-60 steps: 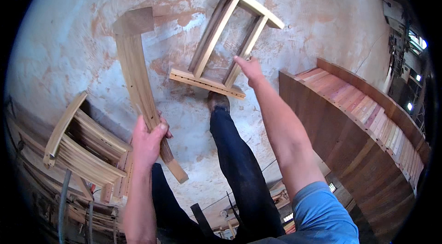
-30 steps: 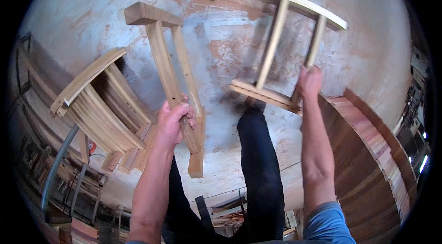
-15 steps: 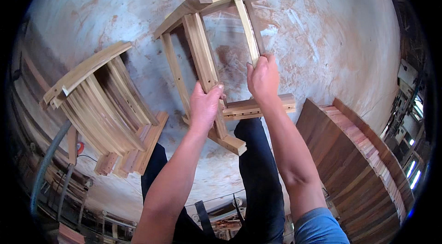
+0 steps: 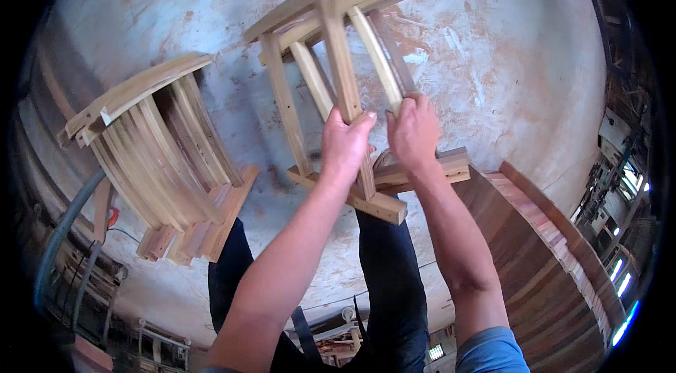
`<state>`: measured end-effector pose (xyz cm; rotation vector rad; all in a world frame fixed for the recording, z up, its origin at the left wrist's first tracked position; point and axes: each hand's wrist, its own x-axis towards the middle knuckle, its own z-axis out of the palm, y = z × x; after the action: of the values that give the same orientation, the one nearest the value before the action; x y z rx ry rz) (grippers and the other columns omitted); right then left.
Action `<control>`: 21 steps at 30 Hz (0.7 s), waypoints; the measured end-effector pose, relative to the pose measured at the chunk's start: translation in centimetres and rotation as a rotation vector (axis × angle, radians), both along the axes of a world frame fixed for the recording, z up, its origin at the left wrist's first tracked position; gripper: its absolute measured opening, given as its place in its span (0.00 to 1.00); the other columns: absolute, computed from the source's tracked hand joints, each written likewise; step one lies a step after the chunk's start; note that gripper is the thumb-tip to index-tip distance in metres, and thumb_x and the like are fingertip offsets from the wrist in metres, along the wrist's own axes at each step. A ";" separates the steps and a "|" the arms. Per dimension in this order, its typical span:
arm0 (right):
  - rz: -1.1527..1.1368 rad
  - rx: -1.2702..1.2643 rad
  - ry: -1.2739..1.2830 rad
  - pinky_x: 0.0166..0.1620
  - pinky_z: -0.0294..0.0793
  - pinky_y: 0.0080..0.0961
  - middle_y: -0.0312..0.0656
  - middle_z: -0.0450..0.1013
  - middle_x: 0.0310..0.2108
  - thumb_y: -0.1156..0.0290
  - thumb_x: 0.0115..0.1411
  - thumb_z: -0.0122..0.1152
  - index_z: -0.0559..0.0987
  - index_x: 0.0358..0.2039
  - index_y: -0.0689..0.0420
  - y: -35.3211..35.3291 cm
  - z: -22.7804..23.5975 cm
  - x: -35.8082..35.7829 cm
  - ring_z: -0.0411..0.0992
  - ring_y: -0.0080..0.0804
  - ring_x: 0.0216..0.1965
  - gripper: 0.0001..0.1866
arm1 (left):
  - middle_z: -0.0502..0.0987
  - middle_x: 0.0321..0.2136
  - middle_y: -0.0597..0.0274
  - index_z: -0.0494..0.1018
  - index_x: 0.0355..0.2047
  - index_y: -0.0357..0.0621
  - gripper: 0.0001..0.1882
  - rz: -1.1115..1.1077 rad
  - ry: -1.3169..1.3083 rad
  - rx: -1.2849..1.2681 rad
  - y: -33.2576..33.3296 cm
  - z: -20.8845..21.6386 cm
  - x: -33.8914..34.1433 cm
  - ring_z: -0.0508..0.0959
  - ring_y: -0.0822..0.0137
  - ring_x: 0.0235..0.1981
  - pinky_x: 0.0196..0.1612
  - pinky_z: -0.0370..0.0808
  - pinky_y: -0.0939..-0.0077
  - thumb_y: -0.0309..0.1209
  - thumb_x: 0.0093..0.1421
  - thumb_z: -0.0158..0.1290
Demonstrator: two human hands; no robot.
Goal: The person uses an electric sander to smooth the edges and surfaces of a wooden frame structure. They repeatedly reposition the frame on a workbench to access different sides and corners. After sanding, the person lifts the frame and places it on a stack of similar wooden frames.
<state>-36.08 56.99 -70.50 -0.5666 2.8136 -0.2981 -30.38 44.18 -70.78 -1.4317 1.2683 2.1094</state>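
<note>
Two ladder-like wooden frames overlap in front of me, each with uprights joined by a curved rail at the far end and a straight bar at the near end. My left hand (image 4: 346, 142) is closed round an upright of the upper wooden frame (image 4: 283, 102). Its near bar (image 4: 384, 207) sits just above my knee. Partly behind it lies the lower wooden frame (image 4: 373, 49), and my right hand (image 4: 414, 132) grips its right-hand upright near the lower end. The lower frame's near bar (image 4: 451, 165) shows past my right wrist; its left part is hidden.
To the left, several similar wooden frames (image 4: 162, 155) stand packed together. A stack of dark brown boards (image 4: 528, 253) is at the right. A grey-blue hose or pipe (image 4: 63, 232) curves at the left rim. The pale floor (image 4: 493, 56) is stained brown.
The left-hand frame has shifted right and lifted across the right-hand one, so their uprights now overlap more. My left hand moved right with it; the right hand moved slightly right.
</note>
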 end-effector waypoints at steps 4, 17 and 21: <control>0.044 0.024 0.037 0.50 0.69 0.42 0.51 0.70 0.42 0.72 0.51 0.59 0.74 0.32 0.64 -1.2 0.4 1.3 0.68 0.51 0.47 0.10 | 0.78 0.37 0.60 0.73 0.46 0.39 0.17 0.088 0.087 0.372 -1.3 -1.1 -0.1 0.78 0.68 0.38 0.39 0.77 0.69 0.34 0.59 0.58; -0.063 -0.240 -0.369 0.59 0.64 0.45 0.61 0.66 0.50 0.66 0.52 0.67 0.72 0.45 0.70 -3.2 2.8 6.5 0.64 0.57 0.55 0.25 | 0.80 0.41 0.59 0.72 0.53 0.38 0.22 -0.024 0.098 0.542 -6.2 -4.0 8.1 0.79 0.70 0.40 0.41 0.75 0.74 0.29 0.57 0.57; -0.615 -0.423 -0.728 0.53 0.70 0.38 0.54 0.70 0.49 0.47 0.58 0.62 0.72 0.52 0.67 -0.7 -0.5 3.9 0.70 0.46 0.49 0.35 | 0.78 0.42 0.62 0.69 0.57 0.43 0.25 -0.064 0.074 0.552 -7.0 -2.3 9.4 0.79 0.72 0.41 0.36 0.73 0.77 0.29 0.59 0.55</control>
<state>-32.20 56.28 -71.03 0.3202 2.1237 -0.9964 -21.00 37.15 -73.08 -1.0633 0.6551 2.2428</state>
